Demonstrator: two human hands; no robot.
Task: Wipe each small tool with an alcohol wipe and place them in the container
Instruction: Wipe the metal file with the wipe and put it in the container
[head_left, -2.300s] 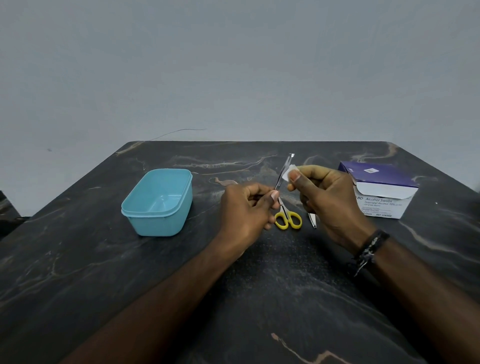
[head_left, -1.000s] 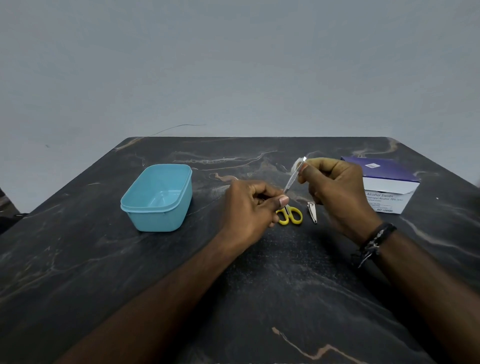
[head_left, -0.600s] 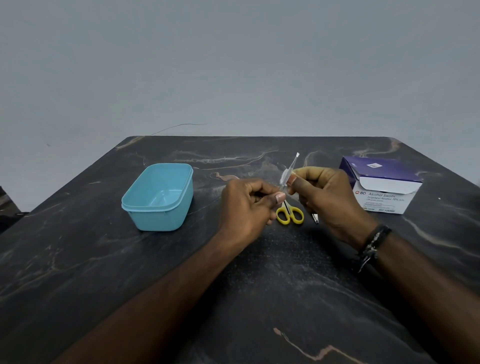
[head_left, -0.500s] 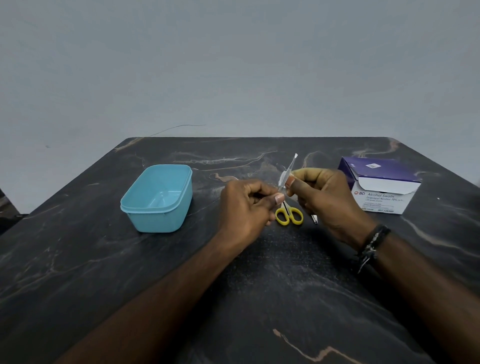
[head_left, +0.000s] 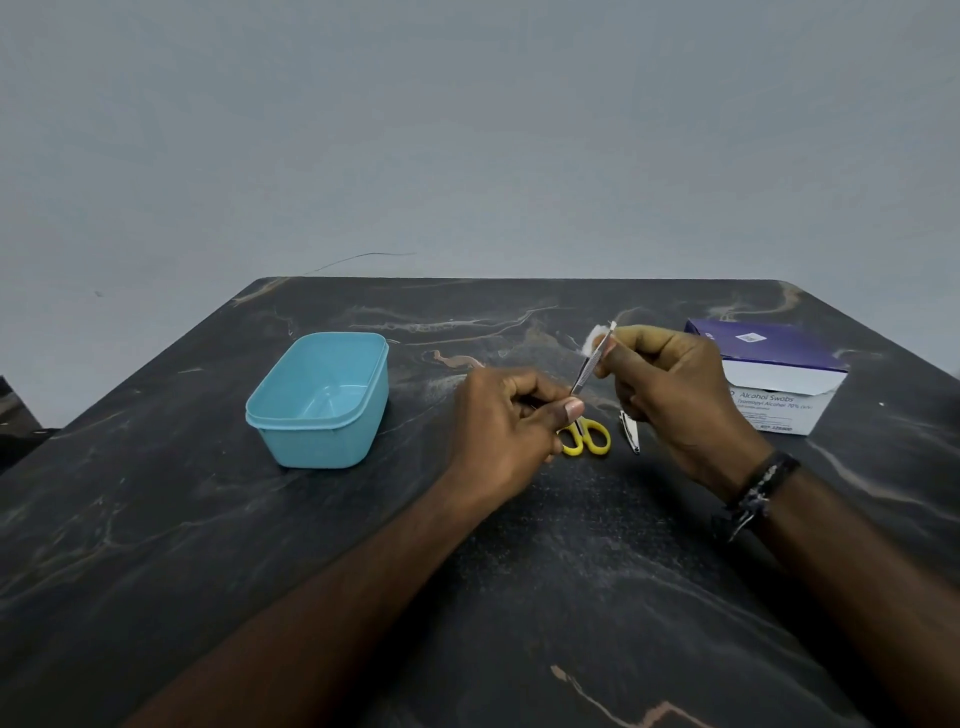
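My left hand (head_left: 511, 421) pinches the lower end of metal tweezers (head_left: 586, 371), which point up and to the right. My right hand (head_left: 670, 395) pinches a white alcohol wipe (head_left: 594, 336) around the tweezers' upper tip. Small yellow-handled scissors (head_left: 587, 439) lie on the table just behind my left hand, partly hidden by it. A metal nail clipper (head_left: 629, 431) lies beside them, under my right hand. The light blue container (head_left: 317, 400) stands open to the left with nothing visible inside.
A purple and white box of alcohol swabs (head_left: 779, 379) stands at the right, its flap open. The dark marbled table (head_left: 467, 597) ends at a grey wall behind. A dark bracelet sits on my right wrist.
My right hand has slid the wipe up along the tweezers from near the middle to the tip. The nail clipper shows again beneath it. My left hand has kept its hold.
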